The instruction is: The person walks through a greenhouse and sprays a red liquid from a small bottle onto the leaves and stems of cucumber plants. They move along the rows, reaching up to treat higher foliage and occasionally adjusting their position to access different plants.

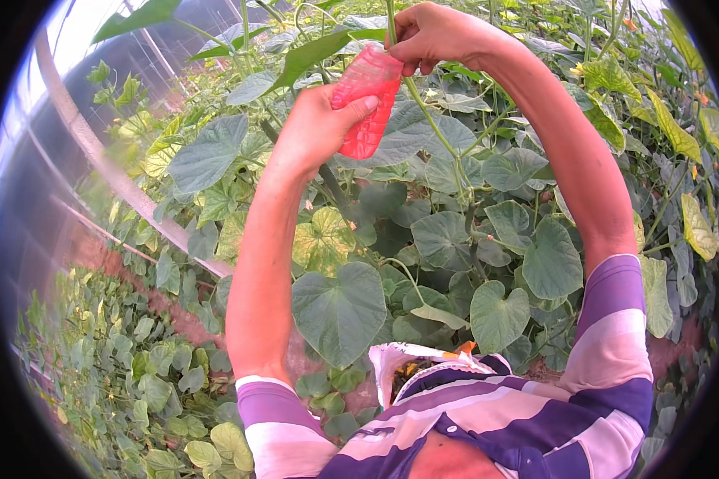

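Note:
My left hand (320, 123) is wrapped around a ribbed, clear plastic bottle (368, 111), which looks red from what it holds. The bottle is tilted, its upper end towards my right hand (434, 39). The thumb and fingers of that hand are curled together at the bottle's upper end, against a green vine stem (422, 108). What lies between those fingertips is hidden. A broad green leaf (311, 60) hangs just left of the bottle, and more large leaves (443, 239) of the climbing plant fill the space below my hands.
An open white bag (389, 362), with yellow and dark bits inside, hangs against my striped shirt (485, 413). A pale curved greenhouse pole (102, 155) runs down the left. Low vines (150, 383) grow beside bare reddish soil (180, 311); dense yellowing foliage (674, 126) stands at the right.

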